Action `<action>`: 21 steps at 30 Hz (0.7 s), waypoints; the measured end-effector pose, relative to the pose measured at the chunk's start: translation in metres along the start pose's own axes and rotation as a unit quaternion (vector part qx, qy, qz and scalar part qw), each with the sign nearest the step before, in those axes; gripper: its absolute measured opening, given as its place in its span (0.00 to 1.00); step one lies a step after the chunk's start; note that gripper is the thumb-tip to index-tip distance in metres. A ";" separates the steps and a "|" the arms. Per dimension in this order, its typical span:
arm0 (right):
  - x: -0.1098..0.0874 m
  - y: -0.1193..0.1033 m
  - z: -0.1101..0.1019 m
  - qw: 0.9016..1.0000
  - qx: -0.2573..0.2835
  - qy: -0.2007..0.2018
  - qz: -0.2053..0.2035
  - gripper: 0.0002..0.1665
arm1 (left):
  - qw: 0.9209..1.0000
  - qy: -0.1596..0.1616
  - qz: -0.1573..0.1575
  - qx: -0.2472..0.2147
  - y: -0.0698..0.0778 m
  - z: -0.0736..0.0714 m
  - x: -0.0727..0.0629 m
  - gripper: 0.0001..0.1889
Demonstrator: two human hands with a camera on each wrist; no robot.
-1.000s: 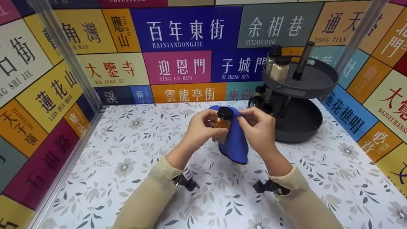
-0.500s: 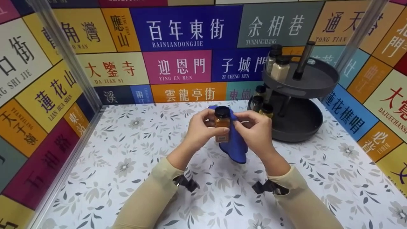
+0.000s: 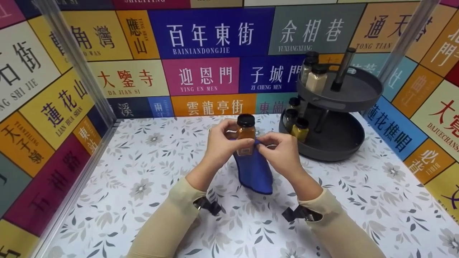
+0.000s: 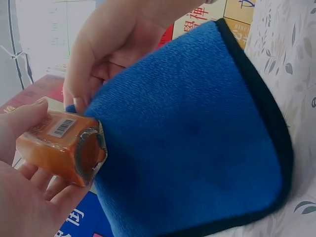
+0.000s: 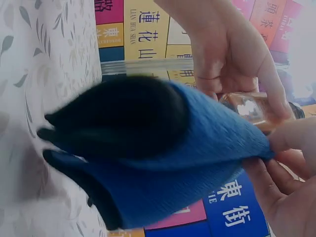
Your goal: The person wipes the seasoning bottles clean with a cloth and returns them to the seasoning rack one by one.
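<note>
My left hand (image 3: 223, 143) grips a small glass spice jar (image 3: 246, 133) with a black lid and orange-brown contents, held upright above the table. The left wrist view shows the barcode label and base of the jar (image 4: 61, 143). My right hand (image 3: 281, 148) pinches the top edge of a blue cloth (image 3: 254, 172) with dark trim. The cloth hangs down just behind and beneath the jar, its folds spread in the right wrist view, where the cloth (image 5: 197, 148) partly covers the jar.
At the right stands a dark two-tier round tray (image 3: 344, 150). Its upper tier bears jars, among them a pale one (image 3: 316, 80); the lower tier holds several, including a yellow one (image 3: 300, 129). Sign-patterned walls enclose the floral tabletop (image 3: 143, 215) at the back and sides.
Cloth and right hand have moved down and slightly left; the cloth now hangs lower, below the jar. The jar has risen a little and moved slightly left. The yellow jar has come into fuller view.
</note>
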State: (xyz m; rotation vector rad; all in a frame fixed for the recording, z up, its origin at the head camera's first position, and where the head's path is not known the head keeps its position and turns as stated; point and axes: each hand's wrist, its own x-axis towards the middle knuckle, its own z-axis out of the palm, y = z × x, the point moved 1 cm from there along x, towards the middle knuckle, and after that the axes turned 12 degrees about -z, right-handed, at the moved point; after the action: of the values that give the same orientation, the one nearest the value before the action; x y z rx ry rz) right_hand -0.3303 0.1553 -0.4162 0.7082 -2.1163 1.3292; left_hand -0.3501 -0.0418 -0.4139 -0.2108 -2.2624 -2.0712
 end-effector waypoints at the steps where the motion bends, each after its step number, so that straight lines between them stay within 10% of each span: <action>1: 0.000 -0.001 -0.001 1.000 0.005 0.013 -0.004 0.06 | 1.000 -0.003 -0.003 0.003 0.001 0.001 0.000 0.26; 13: 0.000 -0.013 -0.009 0.979 0.086 0.140 -0.123 0.08 | 0.998 -0.029 -0.015 0.046 -0.004 0.008 -0.003 0.24; 21: 0.002 -0.005 -0.006 0.997 0.018 0.036 -0.063 0.07 | 1.000 0.002 0.008 0.028 -0.001 0.003 -0.001 0.26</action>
State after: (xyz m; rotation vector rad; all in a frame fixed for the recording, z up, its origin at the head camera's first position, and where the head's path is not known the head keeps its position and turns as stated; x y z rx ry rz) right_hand -0.3273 0.1587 -0.4100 0.7839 -1.9617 1.3079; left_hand -0.3488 -0.0387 -0.4155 -0.2192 -2.3050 -1.9960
